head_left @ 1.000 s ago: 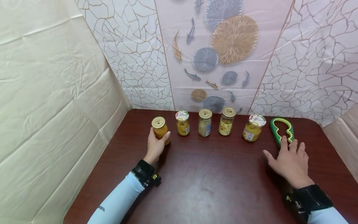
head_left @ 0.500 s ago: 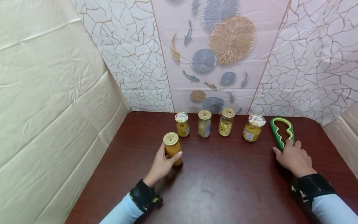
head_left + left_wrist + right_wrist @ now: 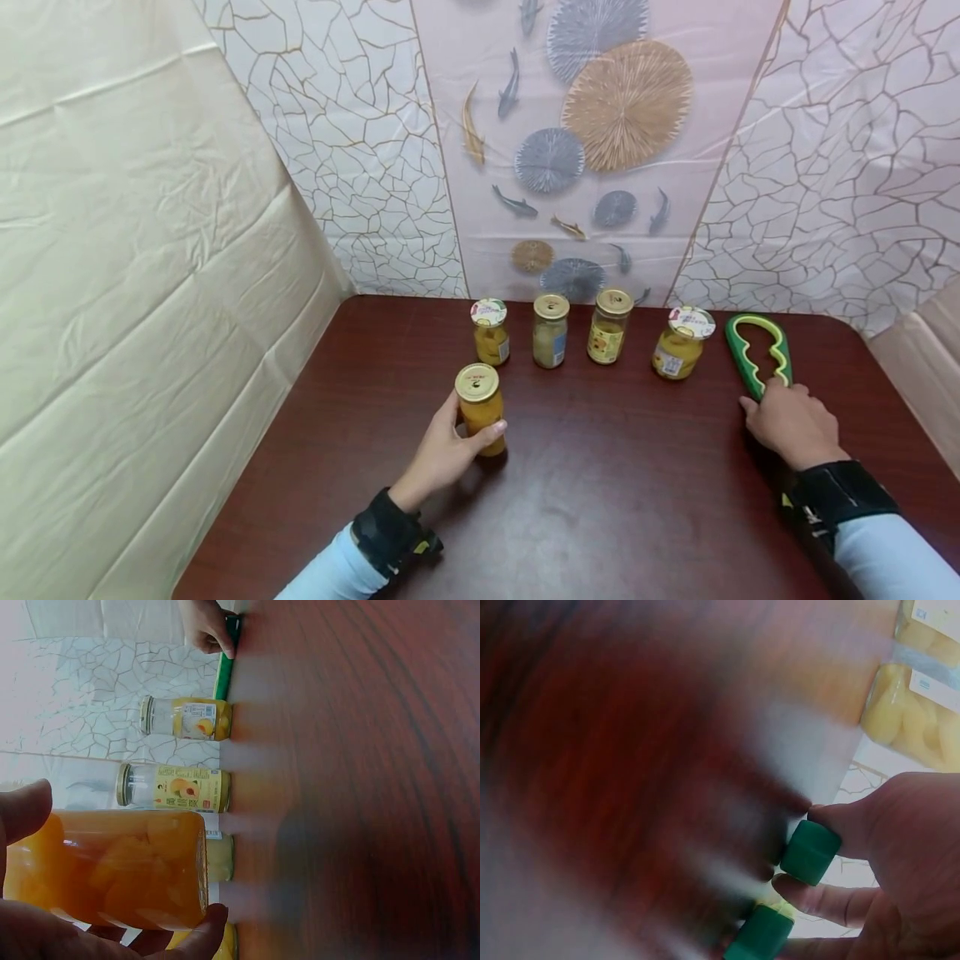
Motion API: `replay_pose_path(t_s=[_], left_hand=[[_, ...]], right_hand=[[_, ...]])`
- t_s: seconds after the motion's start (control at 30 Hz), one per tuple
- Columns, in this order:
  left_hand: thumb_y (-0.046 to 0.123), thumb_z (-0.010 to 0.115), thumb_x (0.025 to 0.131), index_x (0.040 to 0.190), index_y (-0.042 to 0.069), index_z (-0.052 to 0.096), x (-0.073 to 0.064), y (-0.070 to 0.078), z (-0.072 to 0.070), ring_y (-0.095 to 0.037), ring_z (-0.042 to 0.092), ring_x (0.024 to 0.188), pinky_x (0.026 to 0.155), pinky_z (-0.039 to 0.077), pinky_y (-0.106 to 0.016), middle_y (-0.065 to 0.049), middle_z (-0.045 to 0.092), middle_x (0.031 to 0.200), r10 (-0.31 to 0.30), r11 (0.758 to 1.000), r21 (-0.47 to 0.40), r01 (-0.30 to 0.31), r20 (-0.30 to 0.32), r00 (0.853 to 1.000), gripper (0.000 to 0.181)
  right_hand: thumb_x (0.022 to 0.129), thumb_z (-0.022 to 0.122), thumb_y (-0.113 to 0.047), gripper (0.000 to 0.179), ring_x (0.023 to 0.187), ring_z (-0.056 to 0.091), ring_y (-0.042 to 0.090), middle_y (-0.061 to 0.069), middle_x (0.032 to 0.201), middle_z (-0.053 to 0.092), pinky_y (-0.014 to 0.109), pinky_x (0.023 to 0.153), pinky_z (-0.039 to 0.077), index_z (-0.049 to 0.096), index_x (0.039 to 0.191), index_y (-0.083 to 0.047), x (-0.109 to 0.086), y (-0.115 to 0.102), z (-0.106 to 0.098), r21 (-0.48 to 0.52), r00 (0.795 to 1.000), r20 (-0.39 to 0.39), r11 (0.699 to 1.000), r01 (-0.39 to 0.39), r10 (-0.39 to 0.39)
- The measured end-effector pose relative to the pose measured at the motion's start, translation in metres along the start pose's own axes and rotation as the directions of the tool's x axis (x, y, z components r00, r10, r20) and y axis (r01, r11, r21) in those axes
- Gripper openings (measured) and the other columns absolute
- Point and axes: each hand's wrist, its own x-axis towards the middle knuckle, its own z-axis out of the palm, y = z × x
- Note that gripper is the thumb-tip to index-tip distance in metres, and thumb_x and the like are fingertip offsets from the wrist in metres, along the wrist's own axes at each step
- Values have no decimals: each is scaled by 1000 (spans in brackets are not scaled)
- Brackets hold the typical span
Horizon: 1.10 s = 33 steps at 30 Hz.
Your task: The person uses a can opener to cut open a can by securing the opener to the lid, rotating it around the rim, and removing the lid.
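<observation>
My left hand (image 3: 442, 454) grips a glass jar (image 3: 482, 417) with a gold lid (image 3: 477, 382) and yellow-orange fruit pieces inside. In the left wrist view the same jar (image 3: 131, 874) has its base a little off the table, thumb on one side and fingers on the other. At the right, my right hand (image 3: 797, 427) holds the near end of a green jar opener (image 3: 741, 360) with a light-green wavy inner edge. The right wrist view has the thumb and a finger pinching one green end (image 3: 810, 851) of that opener.
Along the table's back stand a white-lidded jar (image 3: 491, 343), a gold-lidded jar with pale contents (image 3: 549, 342), a gold-lidded jar with a yellow label (image 3: 605, 340) and another white-lidded jar (image 3: 677, 357). Patterned cloth (image 3: 375, 167) hangs behind the dark red table (image 3: 600, 483).
The left hand has carried its jar from the row's left end rightward and nearer to me. The right hand, earlier spread over the opener, has come down and taken hold of it.
</observation>
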Motion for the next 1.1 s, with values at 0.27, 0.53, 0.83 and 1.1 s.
replay_pose_path(t_s=[0.27, 0.53, 0.83, 1.1], left_hand=[[36, 81, 97, 156, 20, 47, -1, 1, 1, -31, 61, 139, 114, 51, -59, -9, 64, 147, 15, 1000, 25, -16, 34, 999, 70], [34, 82, 96, 158, 21, 47, -3, 4, 2, -30, 62, 137, 110, 54, -57, -9, 65, 144, 28, 999, 24, -29, 54, 998, 72], [34, 83, 96, 159, 20, 46, -2, 6, 4, -31, 61, 137, 110, 54, -57, -10, 64, 146, 18, 1000, 9, -18, 69, 997, 74], [31, 83, 96, 159, 25, 45, 2, 8, 9, -29, 62, 137, 110, 54, -54, -7, 64, 146, 31, 1000, -3, -30, 91, 995, 74]], right_hand=[[105, 60, -39, 57, 78, 59, 55, 37, 93, 53, 58, 59, 48, 66, 104, 17, 2, 3, -3, -19, 999, 23, 1000, -21, 22], [104, 62, -37, 50, 82, 59, 53, 37, 93, 57, 57, 59, 49, 66, 105, 13, 7, 3, -8, -6, 999, 30, 1000, -14, 14], [103, 53, -24, 45, 92, 53, 62, 46, 100, 45, 64, 68, 47, 63, 102, 20, 7, 3, -9, 22, 1000, 9, 1000, -14, 14], [108, 42, -32, 54, 86, 54, 57, 41, 99, 46, 55, 64, 44, 54, 105, 20, -4, 11, -11, 177, 991, -134, 984, -1, 25]])
